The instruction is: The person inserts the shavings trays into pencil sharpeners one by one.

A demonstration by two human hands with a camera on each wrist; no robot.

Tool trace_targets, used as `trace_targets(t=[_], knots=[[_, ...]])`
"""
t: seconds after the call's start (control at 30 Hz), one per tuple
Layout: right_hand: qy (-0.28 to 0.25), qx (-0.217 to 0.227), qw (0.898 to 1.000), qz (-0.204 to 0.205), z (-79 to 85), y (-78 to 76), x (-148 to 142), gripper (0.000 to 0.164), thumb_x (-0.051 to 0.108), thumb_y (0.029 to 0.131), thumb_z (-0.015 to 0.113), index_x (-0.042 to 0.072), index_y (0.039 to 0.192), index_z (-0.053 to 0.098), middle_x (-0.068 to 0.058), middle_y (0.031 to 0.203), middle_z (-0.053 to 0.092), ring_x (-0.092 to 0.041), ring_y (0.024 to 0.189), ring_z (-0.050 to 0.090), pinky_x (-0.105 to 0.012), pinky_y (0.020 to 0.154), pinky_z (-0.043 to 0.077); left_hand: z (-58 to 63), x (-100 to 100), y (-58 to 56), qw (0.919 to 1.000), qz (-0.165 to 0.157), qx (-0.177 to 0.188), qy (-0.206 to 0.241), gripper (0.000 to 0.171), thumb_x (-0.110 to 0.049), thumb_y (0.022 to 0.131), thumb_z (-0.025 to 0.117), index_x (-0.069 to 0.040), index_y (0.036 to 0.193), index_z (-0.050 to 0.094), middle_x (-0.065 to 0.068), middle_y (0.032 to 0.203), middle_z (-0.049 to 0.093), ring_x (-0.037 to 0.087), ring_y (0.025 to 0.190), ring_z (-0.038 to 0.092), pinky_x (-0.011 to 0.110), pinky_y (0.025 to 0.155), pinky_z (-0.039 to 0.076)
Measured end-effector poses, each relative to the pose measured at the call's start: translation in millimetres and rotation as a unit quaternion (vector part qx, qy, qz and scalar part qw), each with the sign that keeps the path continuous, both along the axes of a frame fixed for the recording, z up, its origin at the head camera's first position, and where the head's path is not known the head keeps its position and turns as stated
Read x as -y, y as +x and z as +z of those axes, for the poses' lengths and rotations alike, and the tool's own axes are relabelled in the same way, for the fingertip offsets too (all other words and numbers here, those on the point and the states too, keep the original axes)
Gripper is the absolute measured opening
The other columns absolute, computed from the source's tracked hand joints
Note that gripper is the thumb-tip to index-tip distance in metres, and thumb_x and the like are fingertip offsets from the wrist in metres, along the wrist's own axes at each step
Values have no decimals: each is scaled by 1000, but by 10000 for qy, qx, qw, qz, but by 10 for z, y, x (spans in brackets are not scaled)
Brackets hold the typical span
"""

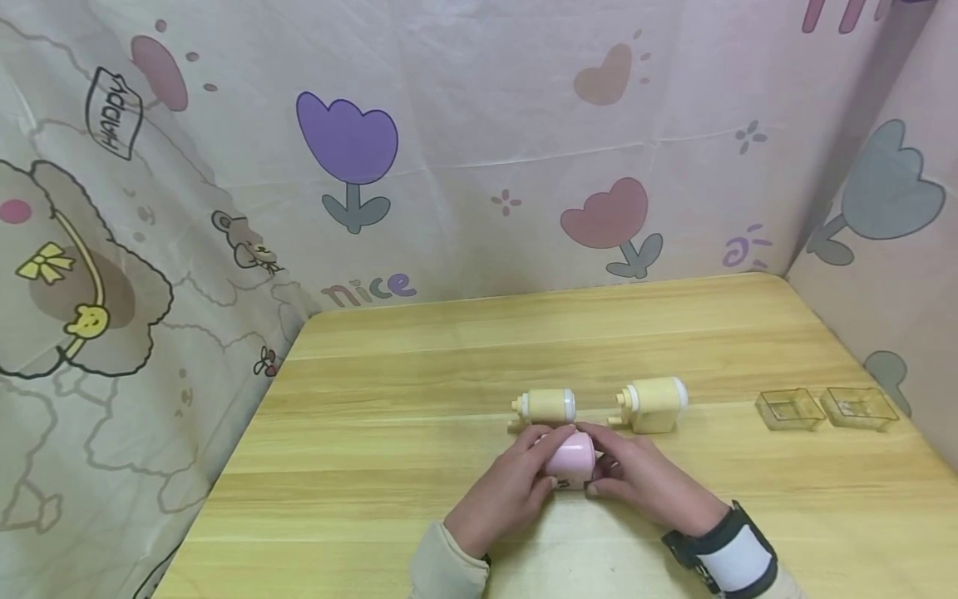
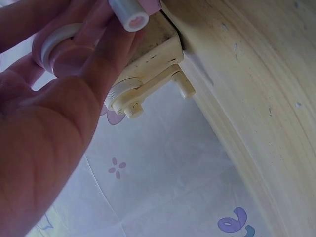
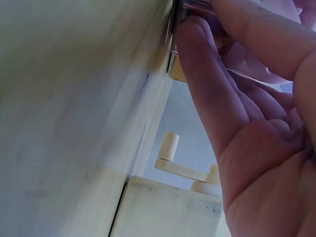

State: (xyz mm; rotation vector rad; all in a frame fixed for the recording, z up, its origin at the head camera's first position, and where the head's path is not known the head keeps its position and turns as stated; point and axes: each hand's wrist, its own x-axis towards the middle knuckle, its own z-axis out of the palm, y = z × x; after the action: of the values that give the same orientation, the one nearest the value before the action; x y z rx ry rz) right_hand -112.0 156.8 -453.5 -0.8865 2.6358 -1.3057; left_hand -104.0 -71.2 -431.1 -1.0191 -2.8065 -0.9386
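**Fingers (image 1: 551, 441) curled about a pink device (image 1: 572, 456)**

Wooden table (image 1: 359, 416): extends beneath and all around the pink device. Left hand (image 1: 512, 478): wraps its left side, thumb low, fingers over the top. Right hand (image 1: 647, 478): grips its right side between thumb and fingers. Larger yellow device (image 1: 654, 408): beyond it, to the right. Smaller yellow device (image 1: 550, 405): just beyond it, slightly left. Two clear yellowish trays (image 1: 797, 423): well to its right, side by side. Pale tubular handle (image 2: 126, 12): at its near-hand side, beside the left fingers in the left wrist view.

Handling note: a steady left-hand brace should keep the body from sliding; the right fingers probably work best with even, straight pressure, kept off the handle. Base contact is hard to tell.
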Motion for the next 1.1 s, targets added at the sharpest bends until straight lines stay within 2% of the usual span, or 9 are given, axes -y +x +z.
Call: trace_targets(t=[0.4, 0.8, 1.1], knots=[[2, -36, 9999, -126, 1, -3, -9, 81, 17, 75, 77, 17, 146, 37, -11, 114, 64, -8, 89, 64, -28, 77, 52, 2, -4, -5, 10000, -21, 42, 54, 66, -7, 89, 61, -25, 148, 37, 1, 128, 49, 12, 107, 54, 28, 91, 46], [-19, 123, 9999, -109, 4, -6, 2, 79, 17, 75, 77, 11, 144, 39, -13, 114, 64, -8, 89, 64, -27, 77, 52, 0, -5, -2, 10000, 25, 83, 42, 66, -8, 89, 61, -27, 148, 37, 0, 129, 48, 12, 108, 54, 30, 91, 46], [16, 16, 10000, -31, 14, 8, 5, 77, 22, 77, 76, 13, 144, 39, -13, 113, 65, -10, 90, 64, -27, 78, 52, -2, -3, -3, 10000, 13, 85, 26, 68, -7, 89, 61, -28, 148, 35, -1, 129, 48, 11, 107, 54, 29, 91, 46]])
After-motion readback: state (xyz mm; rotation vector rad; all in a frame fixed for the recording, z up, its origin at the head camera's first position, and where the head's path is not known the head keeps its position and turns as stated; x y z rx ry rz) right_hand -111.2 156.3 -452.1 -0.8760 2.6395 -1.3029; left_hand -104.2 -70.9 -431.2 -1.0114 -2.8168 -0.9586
